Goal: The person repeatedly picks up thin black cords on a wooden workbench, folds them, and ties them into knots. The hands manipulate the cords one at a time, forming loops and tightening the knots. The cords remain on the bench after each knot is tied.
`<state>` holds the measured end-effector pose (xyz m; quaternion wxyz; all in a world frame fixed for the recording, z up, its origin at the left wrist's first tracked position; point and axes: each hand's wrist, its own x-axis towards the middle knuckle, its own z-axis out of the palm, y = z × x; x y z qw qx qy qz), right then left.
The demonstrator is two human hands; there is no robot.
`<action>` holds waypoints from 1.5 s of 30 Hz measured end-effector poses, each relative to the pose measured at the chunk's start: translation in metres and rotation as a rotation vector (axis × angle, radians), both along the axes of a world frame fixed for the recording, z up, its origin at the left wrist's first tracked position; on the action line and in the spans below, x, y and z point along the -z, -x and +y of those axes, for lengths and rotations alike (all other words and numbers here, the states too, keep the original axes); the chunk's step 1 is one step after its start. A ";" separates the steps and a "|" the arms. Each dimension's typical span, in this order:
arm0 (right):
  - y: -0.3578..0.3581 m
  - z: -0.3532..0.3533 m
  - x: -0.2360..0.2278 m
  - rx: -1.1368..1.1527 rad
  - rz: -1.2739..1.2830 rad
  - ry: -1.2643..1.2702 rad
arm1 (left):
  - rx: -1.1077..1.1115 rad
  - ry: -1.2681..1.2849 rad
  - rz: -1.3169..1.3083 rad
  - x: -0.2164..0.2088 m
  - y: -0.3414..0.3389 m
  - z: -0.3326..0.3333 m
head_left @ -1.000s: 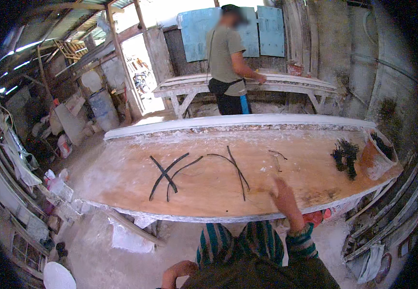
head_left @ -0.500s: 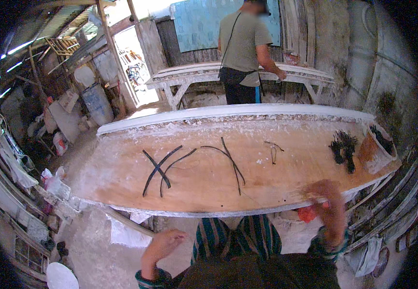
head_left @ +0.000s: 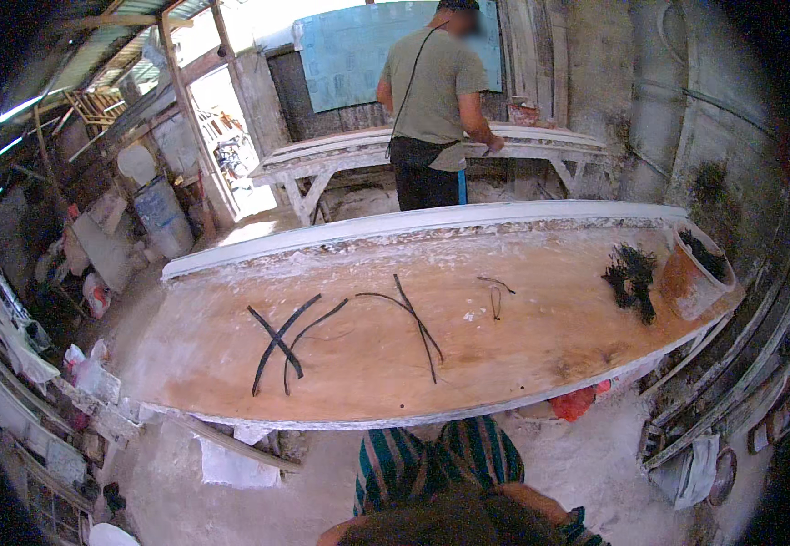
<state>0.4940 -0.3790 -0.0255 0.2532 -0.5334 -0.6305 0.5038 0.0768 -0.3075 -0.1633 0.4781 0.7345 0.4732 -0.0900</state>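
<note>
My right hand (head_left: 531,500) is against the dark cloth over my front, low in the view, its fingers hidden by the cloth. Only a sliver of my left hand (head_left: 340,530) shows at the lower edge; its fingers are out of sight too. Ahead is a dusty wooden work table (head_left: 504,350). Black strips lie crossed on its left part, among them a thick strip (head_left: 275,335) and a thinner one (head_left: 417,318). A small dark loop of thin strip (head_left: 497,300) lies farther right. A clump of black strands (head_left: 629,280) sits beside a reddish, white-smeared bucket (head_left: 686,289) holding more dark material.
A white raised edge (head_left: 431,226) runs along the table's far side. Beyond it a person (head_left: 431,91) works at a whitish bench (head_left: 540,144). A red bag (head_left: 574,403) shows under the near right edge. Long boards (head_left: 731,364) stand at right; a blue barrel (head_left: 164,217) stands far left.
My right hand has left the table's near right edge and drawn back to my front. My left hand has also drawn back, nearly out of view. The view has shifted slightly.
</note>
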 end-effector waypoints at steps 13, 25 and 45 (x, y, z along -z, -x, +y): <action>0.045 -0.011 -0.041 0.119 0.505 0.052 | -0.421 -0.025 -0.220 -0.006 -0.019 -0.001; 0.046 0.005 -0.017 0.291 0.463 0.162 | -0.679 -0.045 -0.350 0.003 -0.030 -0.026; 0.070 0.040 0.021 0.345 0.421 0.256 | -0.944 -0.091 -0.521 -0.001 -0.048 -0.008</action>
